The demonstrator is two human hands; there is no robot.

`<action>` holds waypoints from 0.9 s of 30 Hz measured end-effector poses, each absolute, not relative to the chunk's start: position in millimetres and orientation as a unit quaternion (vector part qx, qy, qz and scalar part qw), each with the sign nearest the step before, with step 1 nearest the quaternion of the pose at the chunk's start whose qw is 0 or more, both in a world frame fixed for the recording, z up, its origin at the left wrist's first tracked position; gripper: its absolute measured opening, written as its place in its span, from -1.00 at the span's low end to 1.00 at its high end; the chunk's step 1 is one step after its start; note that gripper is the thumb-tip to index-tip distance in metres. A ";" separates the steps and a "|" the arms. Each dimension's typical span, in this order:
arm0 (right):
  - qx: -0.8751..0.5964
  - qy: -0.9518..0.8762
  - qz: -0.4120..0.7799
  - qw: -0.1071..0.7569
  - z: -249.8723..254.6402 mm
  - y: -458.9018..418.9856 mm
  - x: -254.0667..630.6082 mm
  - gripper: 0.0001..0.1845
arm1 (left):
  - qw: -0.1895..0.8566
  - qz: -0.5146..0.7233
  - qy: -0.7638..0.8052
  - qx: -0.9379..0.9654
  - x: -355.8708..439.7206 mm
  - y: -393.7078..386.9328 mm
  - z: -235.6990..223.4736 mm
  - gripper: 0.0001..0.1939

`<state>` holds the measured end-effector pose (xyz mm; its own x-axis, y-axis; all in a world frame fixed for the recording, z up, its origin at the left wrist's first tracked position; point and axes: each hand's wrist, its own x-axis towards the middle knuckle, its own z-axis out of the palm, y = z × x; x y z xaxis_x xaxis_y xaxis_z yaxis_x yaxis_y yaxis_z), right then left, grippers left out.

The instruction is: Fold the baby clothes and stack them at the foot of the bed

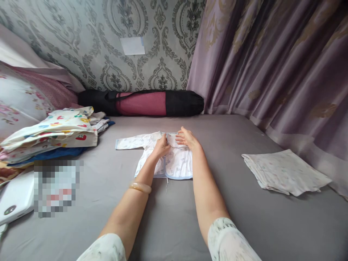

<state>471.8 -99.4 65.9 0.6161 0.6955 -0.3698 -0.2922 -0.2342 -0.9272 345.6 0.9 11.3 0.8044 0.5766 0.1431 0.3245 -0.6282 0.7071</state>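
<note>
A small white baby shirt (176,165) with pale prints and light blue edging lies spread on the grey sheet. Its left-side sleeve stretches straight out, while the other sleeve appears folded across the chest, partly under my right hand. At the collar and front opening, my left hand (162,145) has its fingers closed on the cloth; the fingertips are partly hidden. My right hand (188,139) lies over the shirt's upper right part, fingers stretched out and slightly spread. Thin ties hang from the bottom hem towards me. A bangle (140,187) circles my left forearm.
Folded clothes (67,125) are piled at the left, near a white device (16,197) and a blurred-out item (57,190). On the right lies a folded pale cloth (285,172). A black and red rolled bag (141,103) rests against the wall, beside purple curtains (258,58).
</note>
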 end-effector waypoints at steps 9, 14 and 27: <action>-0.664 -0.117 0.260 0.691 76.8 -122.3 500.9 -0.55 | 0.322 0.202 0.252 0.890 345.6 2.4 9.3 -0.31; -0.801 -0.243 0.143 0.528 66.1 -116.2 503.5 -0.65 | 0.313 0.205 0.271 0.887 348.8 0.4 11.9 -0.47; -0.894 -0.440 0.059 0.060 16.5 -122.1 471.8 -0.27 | 0.262 0.162 0.308 0.900 345.1 -6.8 10.8 -0.56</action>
